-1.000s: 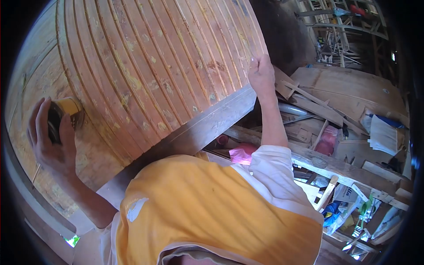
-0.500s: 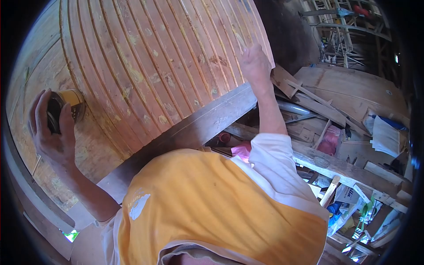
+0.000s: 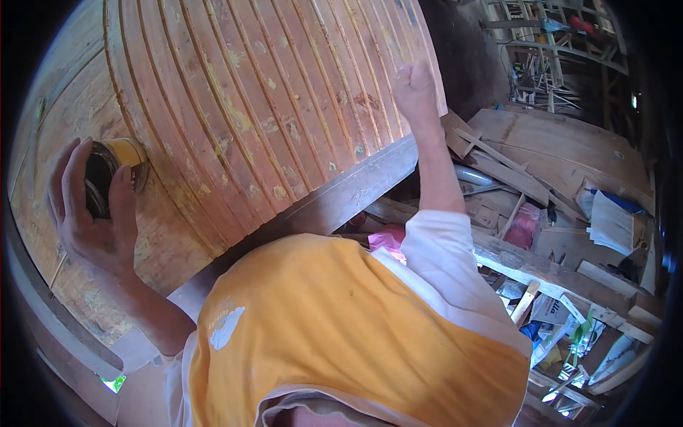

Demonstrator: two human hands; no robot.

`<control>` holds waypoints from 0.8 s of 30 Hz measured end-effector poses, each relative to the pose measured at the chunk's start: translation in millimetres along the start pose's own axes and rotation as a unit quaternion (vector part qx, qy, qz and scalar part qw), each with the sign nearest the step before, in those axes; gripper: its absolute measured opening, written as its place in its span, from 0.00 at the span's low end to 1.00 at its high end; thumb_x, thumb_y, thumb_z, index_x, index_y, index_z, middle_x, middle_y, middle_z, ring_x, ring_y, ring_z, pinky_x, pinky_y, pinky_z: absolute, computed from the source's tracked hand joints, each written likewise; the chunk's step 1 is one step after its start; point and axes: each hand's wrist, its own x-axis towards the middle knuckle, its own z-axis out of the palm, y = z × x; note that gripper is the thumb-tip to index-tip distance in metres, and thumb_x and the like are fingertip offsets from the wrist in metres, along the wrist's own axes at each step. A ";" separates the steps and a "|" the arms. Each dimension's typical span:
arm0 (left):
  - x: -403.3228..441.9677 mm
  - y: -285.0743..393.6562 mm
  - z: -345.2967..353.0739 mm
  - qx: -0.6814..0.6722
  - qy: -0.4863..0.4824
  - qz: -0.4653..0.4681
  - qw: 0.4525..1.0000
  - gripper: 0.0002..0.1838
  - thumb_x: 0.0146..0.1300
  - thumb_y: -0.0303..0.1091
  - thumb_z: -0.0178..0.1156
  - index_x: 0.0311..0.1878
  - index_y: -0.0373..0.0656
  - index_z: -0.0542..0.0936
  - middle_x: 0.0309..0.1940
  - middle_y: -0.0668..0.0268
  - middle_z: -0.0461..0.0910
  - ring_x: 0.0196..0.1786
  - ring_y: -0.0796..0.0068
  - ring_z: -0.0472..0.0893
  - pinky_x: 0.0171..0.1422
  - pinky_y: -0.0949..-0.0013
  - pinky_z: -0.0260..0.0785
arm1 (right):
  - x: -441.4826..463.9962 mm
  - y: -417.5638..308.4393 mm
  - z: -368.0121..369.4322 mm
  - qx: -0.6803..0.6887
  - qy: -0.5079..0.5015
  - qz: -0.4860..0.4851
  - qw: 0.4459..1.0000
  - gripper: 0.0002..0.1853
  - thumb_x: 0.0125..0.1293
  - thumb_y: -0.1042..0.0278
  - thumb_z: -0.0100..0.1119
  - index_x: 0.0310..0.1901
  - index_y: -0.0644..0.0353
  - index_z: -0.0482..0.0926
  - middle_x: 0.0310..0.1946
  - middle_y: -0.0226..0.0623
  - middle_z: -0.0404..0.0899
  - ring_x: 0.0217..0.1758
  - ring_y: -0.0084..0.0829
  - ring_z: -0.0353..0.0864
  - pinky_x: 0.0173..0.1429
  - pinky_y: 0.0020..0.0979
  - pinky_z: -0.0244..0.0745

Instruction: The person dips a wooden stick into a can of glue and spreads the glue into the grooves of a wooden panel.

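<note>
A yellow and black can (image 3: 128, 158) lies on its side on the wooden surface at the left, its dark open end toward me. My left hand (image 3: 96, 206) is around the can, fingers on one side and thumb on the other. Grooved wooden panelling (image 3: 284, 92) with brown lines and yellowish smears fills the upper middle. Near its right edge, my right hand (image 3: 415, 89) is closed in a fist over the grooves; what it holds, if anything, is hidden.
A grey beam (image 3: 356, 188) runs along the panelling's lower edge. Loose boards (image 3: 505, 167), a pink bag (image 3: 523, 224) and white sheets (image 3: 612, 222) lie at the right. Wooden framework (image 3: 548, 64) stands at the upper right.
My right hand has moved from the panelling's right edge up and slightly left over the grooves. My left hand stays around the can; both have shifted a little right in view.
</note>
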 end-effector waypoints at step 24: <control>-1.5 -1.5 2.5 -0.023 0.015 -0.014 1.000 0.24 0.55 0.31 0.74 0.56 0.43 0.83 0.56 0.58 0.82 0.59 0.57 0.81 0.65 0.60 0.72 | -18.4 -10.2 0.0 -0.067 -0.005 0.076 0.995 0.14 0.73 0.62 0.55 0.38 0.67 0.73 0.34 0.60 0.81 0.43 0.59 0.82 0.48 0.52 0.74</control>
